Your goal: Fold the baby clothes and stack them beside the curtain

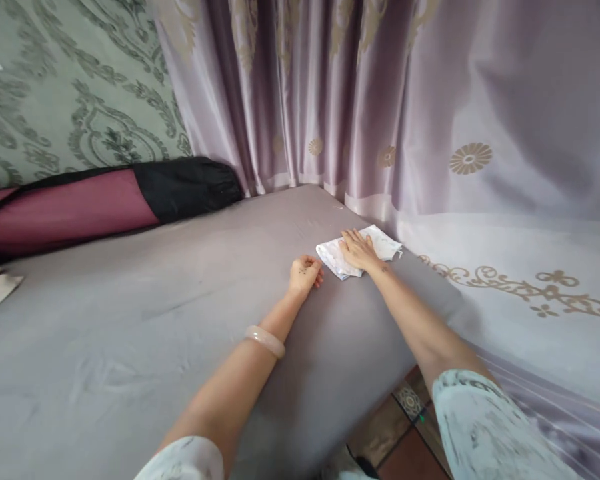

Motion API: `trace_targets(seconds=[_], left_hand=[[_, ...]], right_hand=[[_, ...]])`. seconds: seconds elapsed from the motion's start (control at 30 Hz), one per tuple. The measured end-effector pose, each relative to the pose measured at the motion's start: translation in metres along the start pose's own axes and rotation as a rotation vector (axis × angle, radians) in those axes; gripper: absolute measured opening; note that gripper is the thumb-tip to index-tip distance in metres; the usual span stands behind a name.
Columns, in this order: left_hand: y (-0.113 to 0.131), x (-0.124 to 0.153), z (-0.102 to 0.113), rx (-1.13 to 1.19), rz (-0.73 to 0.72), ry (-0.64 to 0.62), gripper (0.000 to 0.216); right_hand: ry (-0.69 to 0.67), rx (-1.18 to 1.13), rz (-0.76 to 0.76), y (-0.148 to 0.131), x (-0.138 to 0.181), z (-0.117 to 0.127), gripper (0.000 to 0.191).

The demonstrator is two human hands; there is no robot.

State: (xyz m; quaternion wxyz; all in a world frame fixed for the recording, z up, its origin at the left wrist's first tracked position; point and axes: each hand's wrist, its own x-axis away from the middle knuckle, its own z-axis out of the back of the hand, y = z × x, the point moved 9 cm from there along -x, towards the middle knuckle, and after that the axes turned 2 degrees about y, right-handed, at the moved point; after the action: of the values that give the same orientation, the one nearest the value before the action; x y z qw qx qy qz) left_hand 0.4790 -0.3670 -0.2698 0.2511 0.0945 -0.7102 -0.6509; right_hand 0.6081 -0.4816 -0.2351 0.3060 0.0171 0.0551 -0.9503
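My right hand (357,250) lies open, palm flat on the folded white cloth (386,245).
The cloth sits near the far corner of the grey bedsheet (180,300), by the curtain (430,133). My left hand (305,272) rests curled and empty just beside it. Even pressure with spread fingers should, I judge, keep the folds flat.

Soft even daylight, glossy sheen on the curtain (430,100), faint shadows, wide-angle stretching and blur at edges

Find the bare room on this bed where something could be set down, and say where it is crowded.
Free: the wide grey sheet between the long red-and-black bag and the left hand. Crowded: the far corner by the curtain, where the right hand lies flat on the folded white cloth.
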Motion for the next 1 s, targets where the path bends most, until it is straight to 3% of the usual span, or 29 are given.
trace_targets(seconds=[0.2,0.4,0.53,0.7,0.8,1.0], left_hand=[[0.004,0.011,0.044,-0.207,-0.068,-0.004,0.007],[0.001,0.029,0.088,-0.359,-0.105,-0.070,0.005],[0.000,0.048,0.138,-0.468,-0.145,-0.035,0.007],[0.011,0.075,0.219,-0.779,-0.276,0.173,0.008],[0.017,0.095,0.263,-0.941,-0.304,0.324,0.010],[0.016,0.125,0.329,-0.762,-0.241,0.488,0.008]], right_hand=[[-0.074,-0.016,0.164,-0.042,0.017,-0.012,0.059],[-0.077,0.000,0.156,-0.044,0.016,-0.023,0.059],[-0.146,-0.010,0.136,-0.043,0.014,-0.021,0.060],[-0.012,-0.052,0.209,-0.064,0.019,-0.002,0.063],[0.063,-0.021,0.281,-0.074,0.023,-0.009,0.065],[0.169,-0.050,0.362,-0.067,0.006,-0.042,0.072]])
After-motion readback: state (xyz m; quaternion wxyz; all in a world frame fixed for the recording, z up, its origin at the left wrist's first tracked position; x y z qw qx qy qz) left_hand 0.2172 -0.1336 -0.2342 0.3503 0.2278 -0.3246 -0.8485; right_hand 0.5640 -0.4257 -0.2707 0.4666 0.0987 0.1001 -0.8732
